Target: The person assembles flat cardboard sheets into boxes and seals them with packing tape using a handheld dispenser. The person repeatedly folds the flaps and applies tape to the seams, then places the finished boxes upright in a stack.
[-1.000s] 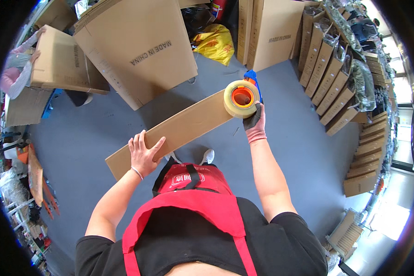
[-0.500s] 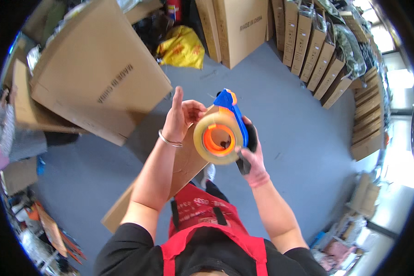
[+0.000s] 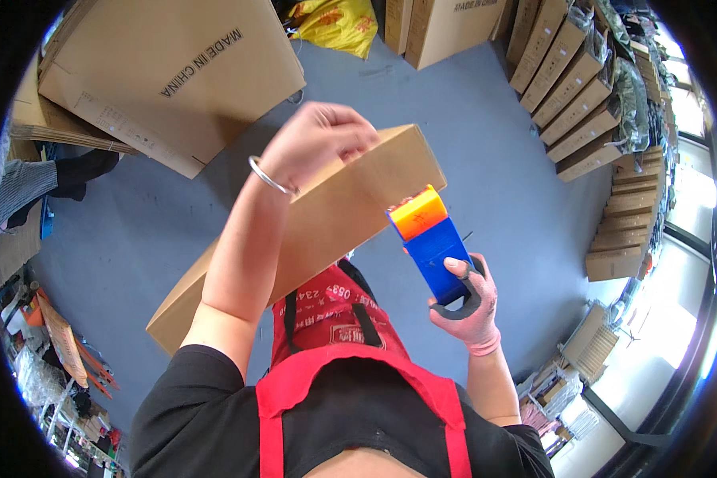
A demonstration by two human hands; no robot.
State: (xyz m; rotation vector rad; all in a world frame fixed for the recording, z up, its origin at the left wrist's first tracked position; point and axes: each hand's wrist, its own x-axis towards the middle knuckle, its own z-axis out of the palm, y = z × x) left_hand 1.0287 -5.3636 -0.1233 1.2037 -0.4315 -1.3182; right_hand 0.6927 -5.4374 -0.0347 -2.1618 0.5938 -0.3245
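Note:
A long, narrow cardboard box (image 3: 327, 215) stands slantwise in front of my apron. My left hand (image 3: 323, 143), bare with a silver bangle at the wrist, is at its far upper edge, fingers curled together. What the fingertips hold, if anything, is hidden. To the right of the box, my right hand (image 3: 474, 307) grips a blue and orange tape dispenser (image 3: 436, 251). That hand wears a pink and grey glove with bare fingertips. The dispenser's orange end points toward the box's right end; its tape roll is hidden from this side.
Large flat cartons (image 3: 167, 72) lean at the upper left. A yellow bag (image 3: 338, 24) lies on the grey floor at the back. Rows of upright cartons (image 3: 570, 80) line the right side. Assorted clutter (image 3: 56, 342) fills the lower left.
The tape dispenser has moved right and nearer to me, and has turned, hiding its roll. My left hand has gone from spread to curled at the box edge. More of the box shows.

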